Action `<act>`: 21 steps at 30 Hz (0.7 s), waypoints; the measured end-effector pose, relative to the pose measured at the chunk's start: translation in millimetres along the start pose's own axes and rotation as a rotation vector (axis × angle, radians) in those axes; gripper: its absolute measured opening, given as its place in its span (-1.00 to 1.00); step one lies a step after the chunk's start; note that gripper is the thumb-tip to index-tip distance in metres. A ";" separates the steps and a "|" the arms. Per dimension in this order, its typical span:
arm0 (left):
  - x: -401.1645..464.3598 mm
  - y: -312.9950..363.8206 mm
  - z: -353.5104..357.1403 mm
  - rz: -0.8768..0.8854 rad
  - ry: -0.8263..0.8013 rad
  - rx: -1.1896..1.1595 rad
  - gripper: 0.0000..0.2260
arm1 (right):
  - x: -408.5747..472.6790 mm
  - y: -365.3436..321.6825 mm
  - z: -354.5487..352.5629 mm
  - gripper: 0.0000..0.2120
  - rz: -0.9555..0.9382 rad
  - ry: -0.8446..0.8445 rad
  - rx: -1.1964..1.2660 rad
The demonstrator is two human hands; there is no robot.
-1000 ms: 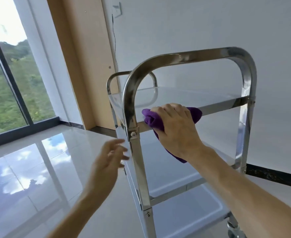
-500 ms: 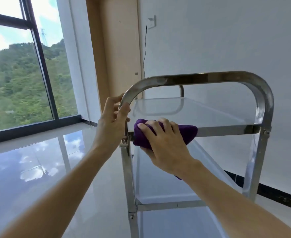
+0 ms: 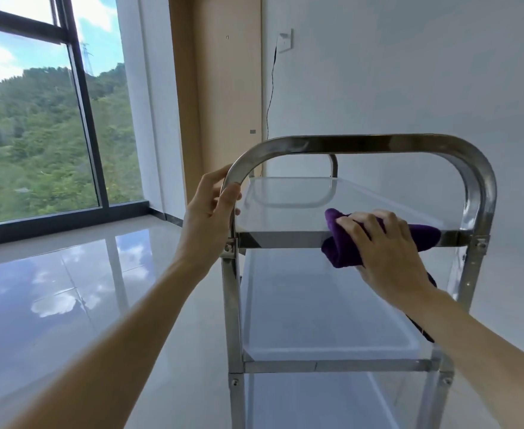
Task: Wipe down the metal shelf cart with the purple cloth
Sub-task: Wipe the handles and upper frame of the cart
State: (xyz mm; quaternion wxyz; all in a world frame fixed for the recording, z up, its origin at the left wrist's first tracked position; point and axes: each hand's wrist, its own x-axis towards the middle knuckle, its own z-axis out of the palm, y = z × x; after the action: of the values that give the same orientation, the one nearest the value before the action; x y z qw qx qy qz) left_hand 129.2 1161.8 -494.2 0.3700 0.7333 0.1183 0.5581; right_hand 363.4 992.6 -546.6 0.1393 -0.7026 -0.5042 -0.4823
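Note:
A shiny metal shelf cart (image 3: 362, 145) with three tiers stands in front of me, its arched handle frame nearest. My left hand (image 3: 206, 218) grips the left upright of that frame just above the top shelf, fingers and thumb curled round the tube. The bunched purple cloth (image 3: 344, 246) lies over the front rail of the top shelf, right of the middle. My right hand (image 3: 384, 249) holds the cloth and presses it against that rail. A tail of the cloth hangs below my right wrist.
A white wall (image 3: 409, 72) runs close behind the cart, with a socket and a dangling black cable (image 3: 270, 88). A beige door (image 3: 226, 103) stands left of it. Large windows (image 3: 38, 119) fill the left side. The glossy tile floor (image 3: 69, 289) stretches out to the left.
My left hand reached up and took hold of the cart's left upright. My right hand slid the cloth along the front rail from the left end toward the right.

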 end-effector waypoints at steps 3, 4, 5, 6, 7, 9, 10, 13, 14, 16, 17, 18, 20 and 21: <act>-3.5 1.2 7.8 0.009 0.034 -0.004 -0.77 | 15.8 -36.5 -3.4 -0.47 -0.015 0.012 0.008; -3.8 1.7 8.4 0.011 0.040 -0.002 -0.77 | 23.3 -55.1 -4.7 -0.47 -0.039 0.007 0.036; -3.5 2.1 7.9 0.013 0.039 0.002 -0.77 | 30.9 -74.4 -5.6 -0.46 -0.062 0.000 0.073; -2.7 2.2 6.6 0.015 0.034 0.007 -0.77 | 37.6 -92.6 -5.9 -0.43 -0.084 -0.012 0.109; -2.1 1.9 4.6 0.016 0.031 0.009 -0.76 | 43.1 -107.7 -5.6 -0.39 -0.104 -0.027 0.135; -1.1 0.7 -0.6 0.027 0.043 0.006 -0.75 | 49.5 -120.7 -4.1 -0.30 -0.150 -0.045 0.150; -0.5 -0.4 -3.4 0.038 0.053 0.009 -0.75 | 50.8 -116.9 -3.3 -0.28 -0.180 -0.048 0.148; 0.8 -2.2 -10.1 0.053 0.076 0.026 -0.77 | 43.3 -79.7 1.5 -0.29 -0.201 -0.054 0.129; 1.3 -2.1 -11.2 0.054 0.073 0.023 -0.77 | 37.2 -63.7 2.5 -0.29 -0.173 -0.059 0.110; 2.2 -0.9 -11.2 0.052 0.064 0.016 -0.77 | 22.2 -29.0 3.4 -0.29 -0.093 -0.078 0.070; 2.5 0.1 -10.1 0.047 0.059 0.009 -0.78 | 14.3 -10.9 2.5 -0.28 -0.047 -0.096 0.054; 2.9 0.9 -8.6 0.038 0.057 0.002 -0.78 | 7.0 6.3 0.2 -0.28 -0.003 -0.122 0.044; 3.1 2.0 -5.0 0.021 0.056 0.001 -0.79 | -3.8 34.1 -5.9 -0.26 0.074 -0.187 0.050; 3.4 2.7 -3.5 0.019 0.053 0.008 -0.79 | -6.6 42.3 -9.2 -0.24 0.105 -0.222 0.066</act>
State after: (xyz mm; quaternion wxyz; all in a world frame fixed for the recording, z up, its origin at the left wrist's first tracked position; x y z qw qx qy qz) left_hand 126.6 1163.4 -489.5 0.3583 0.7207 0.1234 0.5805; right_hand 393.9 963.4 -535.2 0.1308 -0.7722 -0.4946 -0.3768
